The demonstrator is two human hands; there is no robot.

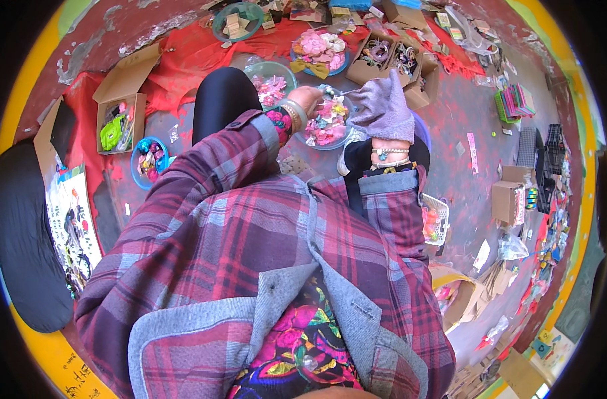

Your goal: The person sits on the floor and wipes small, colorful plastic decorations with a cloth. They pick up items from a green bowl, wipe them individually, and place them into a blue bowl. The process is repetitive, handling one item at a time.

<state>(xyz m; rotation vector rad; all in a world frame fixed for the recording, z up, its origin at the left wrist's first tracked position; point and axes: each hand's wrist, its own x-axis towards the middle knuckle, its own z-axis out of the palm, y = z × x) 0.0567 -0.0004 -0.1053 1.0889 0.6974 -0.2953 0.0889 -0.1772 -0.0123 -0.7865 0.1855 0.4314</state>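
Observation:
My left hand (306,98), bare with bracelets at the wrist, is closed on a small pale beaded piece (327,90). On my right hand (386,113) is a loose grey knit glove, one glove fingertip pointing up. Its other fingers curl toward the beaded piece; whether anything is in them is hidden. Just below both hands stands a light blue basin (323,147) of pink and white hair ornaments (328,123). Beyond the left hand, a clear green bowl (287,72) holds pink ornaments.
Farther off are a blue basin (343,68) of pink and white scrunchies with a mustard bow (310,68), and a cardboard box (364,69) of hair ties. At left stand an open box (121,143) and a blue bowl (138,179); at right, a white basket (443,229).

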